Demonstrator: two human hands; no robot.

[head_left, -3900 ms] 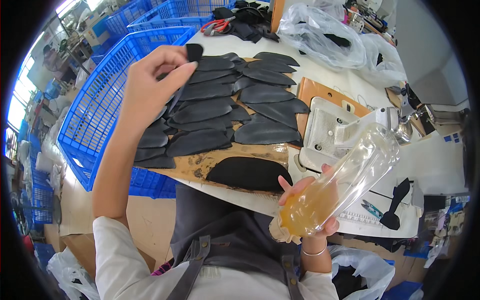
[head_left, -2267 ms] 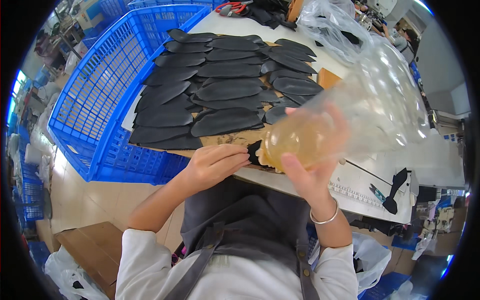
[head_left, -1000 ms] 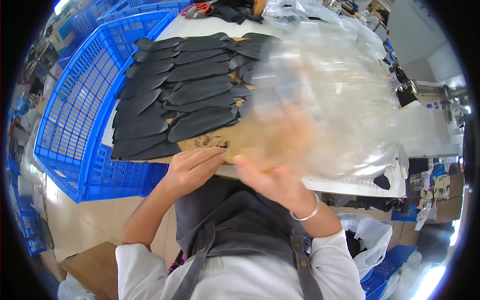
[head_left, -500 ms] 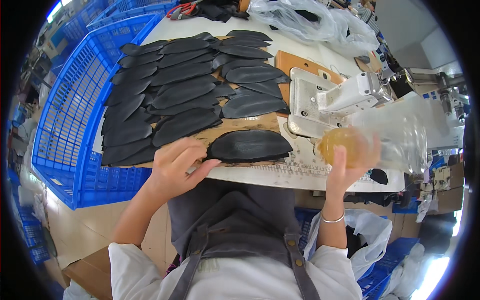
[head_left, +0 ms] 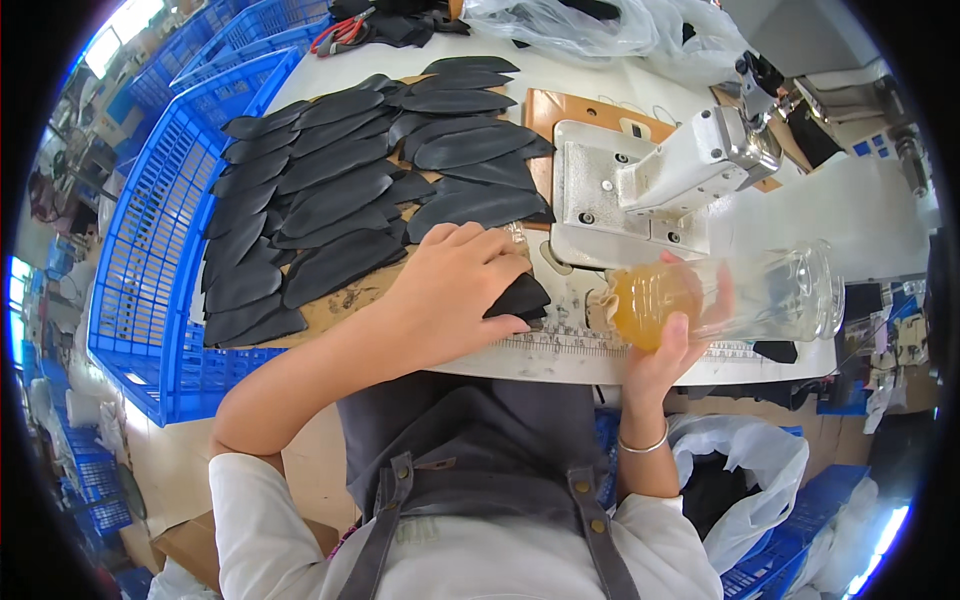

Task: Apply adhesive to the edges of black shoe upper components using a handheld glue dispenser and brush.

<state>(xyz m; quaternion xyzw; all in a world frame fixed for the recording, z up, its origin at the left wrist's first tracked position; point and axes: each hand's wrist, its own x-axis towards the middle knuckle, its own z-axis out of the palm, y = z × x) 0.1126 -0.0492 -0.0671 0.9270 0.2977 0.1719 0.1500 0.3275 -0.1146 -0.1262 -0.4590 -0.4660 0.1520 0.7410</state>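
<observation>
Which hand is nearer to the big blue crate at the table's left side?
Left. The left hand, over a black piece, is right of the crate, across the rows of black pieces; the right hand, holding the clear bottle, is farther right.

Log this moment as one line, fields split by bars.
left hand: partly covering black piece | right hand: holds clear bottle, amber contents | around: overlapping black pieces on board; blue basket at left

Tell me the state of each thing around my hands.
Left hand, over a black piece, grip unclear
Right hand, closed around the bottle
Bottle, held sideways, yellow at one end
Black pieces, lying in overlapping rows
Clear bag at the back, crumpled
Near blue basket, open-topped
</observation>
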